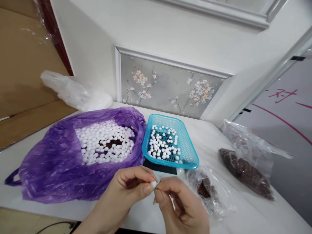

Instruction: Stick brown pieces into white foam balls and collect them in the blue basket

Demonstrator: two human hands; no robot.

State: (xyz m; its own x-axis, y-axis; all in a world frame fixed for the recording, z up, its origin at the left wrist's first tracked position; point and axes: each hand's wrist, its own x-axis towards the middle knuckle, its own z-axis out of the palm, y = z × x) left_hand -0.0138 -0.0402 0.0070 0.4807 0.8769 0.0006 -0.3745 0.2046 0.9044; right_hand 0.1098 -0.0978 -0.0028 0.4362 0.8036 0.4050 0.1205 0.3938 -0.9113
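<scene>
Between thumb and forefinger, my left hand [130, 188] pinches a small white ball [153, 184]. My right hand [181, 203] is closed in a pinch right beside the ball; what its fingertips hold, if anything, is too small to make out. Just beyond my hands stands a blue plastic basket [192, 149] with many white balls scattered over its slotted bottom. To its left lies a purple plastic bag [56, 159], opened wide, full of similar white balls [97, 139] with a dark brown patch among them.
Right of my hands sits a crumpled clear bag [219, 198] with dark brown bits. Farther right, a larger clear bag [246, 165] holds brown material. A white translucent bag [83, 96] lies at the back left, near a cardboard box [26, 61]. The wall bounds the white table [207, 133] behind.
</scene>
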